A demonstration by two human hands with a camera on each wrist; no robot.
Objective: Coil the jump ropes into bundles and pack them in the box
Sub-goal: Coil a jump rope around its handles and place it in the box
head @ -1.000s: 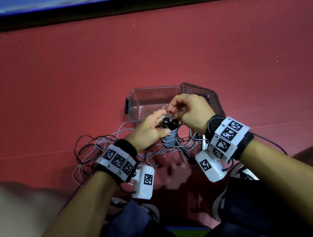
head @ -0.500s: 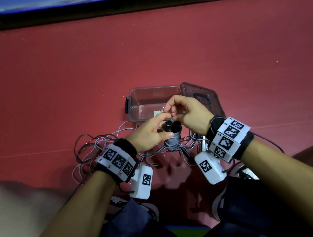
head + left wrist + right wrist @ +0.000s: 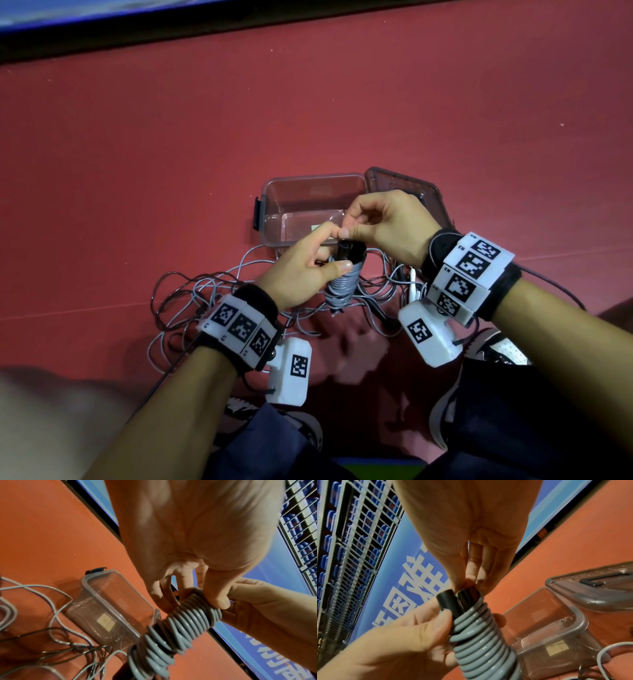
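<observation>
A jump rope bundle [image 3: 343, 287] stands upright between my hands: grey cord wound tightly round two black handles [image 3: 452, 601]. My left hand [image 3: 301, 270] grips the bundle [image 3: 181, 626] near its top, thumb across the coils. My right hand [image 3: 380, 224] pinches at the handle tops, where the cord's end is hidden by the fingers [image 3: 471, 573]. The clear plastic box [image 3: 274, 205] sits open on the floor just beyond the hands, with only a small label on its bottom. More loose grey and dark rope [image 3: 191, 291] lies tangled on the floor under my hands.
The box's lid [image 3: 421, 188] lies beside it to the right. The floor is red, with a dark edge [image 3: 239, 31] far ahead. A blue banner [image 3: 412, 566] and seating show behind. My shoes [image 3: 493, 349] and legs fill the lower frame.
The right hand's fingers have shifted at the top of the bundle, working on the handle tops. The left hand keeps holding the bundle in nearly the same spot.
</observation>
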